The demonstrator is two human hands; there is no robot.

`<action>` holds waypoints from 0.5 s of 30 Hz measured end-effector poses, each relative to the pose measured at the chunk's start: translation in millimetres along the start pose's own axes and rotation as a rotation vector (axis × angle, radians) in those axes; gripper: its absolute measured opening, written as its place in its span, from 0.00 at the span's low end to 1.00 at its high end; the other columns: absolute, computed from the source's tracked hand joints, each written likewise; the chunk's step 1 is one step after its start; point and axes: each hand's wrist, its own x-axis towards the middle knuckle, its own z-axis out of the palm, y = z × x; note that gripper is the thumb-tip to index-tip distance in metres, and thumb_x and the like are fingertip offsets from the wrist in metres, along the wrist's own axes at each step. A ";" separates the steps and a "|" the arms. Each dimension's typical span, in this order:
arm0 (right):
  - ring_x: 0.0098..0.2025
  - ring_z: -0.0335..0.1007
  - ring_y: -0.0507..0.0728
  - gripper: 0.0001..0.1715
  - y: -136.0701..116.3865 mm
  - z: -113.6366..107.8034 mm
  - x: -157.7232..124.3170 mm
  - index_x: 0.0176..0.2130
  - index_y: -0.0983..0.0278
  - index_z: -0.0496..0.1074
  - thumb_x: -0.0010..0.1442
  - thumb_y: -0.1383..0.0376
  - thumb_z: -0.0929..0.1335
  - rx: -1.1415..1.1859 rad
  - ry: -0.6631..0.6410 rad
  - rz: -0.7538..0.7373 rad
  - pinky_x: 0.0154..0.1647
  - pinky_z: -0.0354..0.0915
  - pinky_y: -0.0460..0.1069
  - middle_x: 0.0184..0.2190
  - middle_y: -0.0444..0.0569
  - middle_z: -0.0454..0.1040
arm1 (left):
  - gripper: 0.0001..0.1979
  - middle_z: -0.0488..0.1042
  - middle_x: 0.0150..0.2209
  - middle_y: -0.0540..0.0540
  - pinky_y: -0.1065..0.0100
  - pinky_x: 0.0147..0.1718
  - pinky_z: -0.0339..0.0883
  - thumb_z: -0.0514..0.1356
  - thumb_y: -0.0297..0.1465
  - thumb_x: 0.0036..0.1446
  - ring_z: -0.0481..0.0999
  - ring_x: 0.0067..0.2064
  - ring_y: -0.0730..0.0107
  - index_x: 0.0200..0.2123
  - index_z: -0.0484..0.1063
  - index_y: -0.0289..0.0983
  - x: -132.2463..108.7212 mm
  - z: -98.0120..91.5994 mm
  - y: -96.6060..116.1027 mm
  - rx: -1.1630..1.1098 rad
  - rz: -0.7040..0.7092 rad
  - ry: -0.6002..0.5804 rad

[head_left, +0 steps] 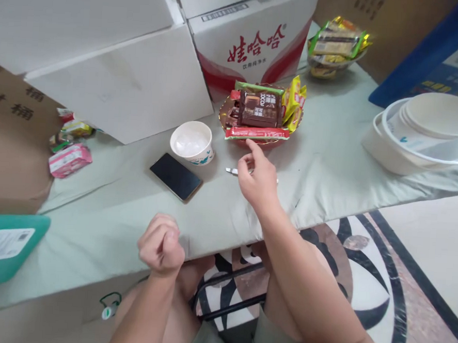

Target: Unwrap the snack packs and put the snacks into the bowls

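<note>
My right hand (257,176) reaches over the table with its index finger stretched out and the other fingers curled. The fingertip is at the lower edge of a long red snack packet (256,133); whether it touches cannot be told. That packet lies across the front of a gold-rimmed bowl (223,114), along with a brown packet (260,109) and yellow packets (293,105). Under the same hand lies a thin white and grey object (232,170), mostly hidden. My left hand (162,245) is closed in a fist near the table's front edge, with nothing visible in it.
A paper cup (192,142) and a black phone (176,176) sit left of the bowl. White cartons (121,82) stand behind. Farther right are a second snack bowl (335,46) and a white tub (393,145). At left lie small packets (70,159) and a green container (9,251).
</note>
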 end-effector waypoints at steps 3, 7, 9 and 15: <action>0.40 0.75 0.60 0.35 4.7 -7.4 9.5 0.65 0.65 0.65 0.61 0.63 0.63 -0.135 -0.067 0.016 0.45 0.68 0.55 0.44 0.53 0.80 | 0.14 0.64 0.17 0.49 0.64 0.23 0.61 0.59 0.27 0.54 0.65 0.21 0.69 0.18 0.63 0.39 -9.6 -13.3 4.9 0.085 0.081 -0.133; 0.39 0.75 0.61 0.29 14.2 -19.0 20.6 0.61 0.62 0.67 0.62 0.64 0.64 -0.235 -0.045 0.046 0.42 0.66 0.55 0.44 0.54 0.80 | 0.07 0.75 0.24 0.47 0.58 0.31 0.69 0.61 0.26 0.52 0.75 0.28 0.60 0.24 0.69 0.42 1.9 -6.7 8.1 0.205 0.041 -0.248; 0.37 0.74 0.60 0.23 18.5 -24.0 26.2 0.57 0.60 0.69 0.63 0.62 0.66 -0.238 -0.056 0.060 0.40 0.64 0.53 0.41 0.50 0.80 | 0.04 0.80 0.35 0.45 0.51 0.43 0.72 0.62 0.28 0.52 0.80 0.39 0.53 0.29 0.71 0.44 21.0 7.7 7.4 0.313 -0.019 -0.226; 0.34 0.75 0.59 0.13 25.4 -36.0 46.8 0.40 0.58 0.71 0.61 0.54 0.72 -0.229 0.035 0.126 0.36 0.58 0.50 0.30 0.44 0.79 | 0.26 0.67 0.62 0.32 0.37 0.66 0.56 0.68 0.40 0.49 0.59 0.71 0.35 0.51 0.69 0.43 87.9 59.8 -14.8 0.643 -0.371 -0.393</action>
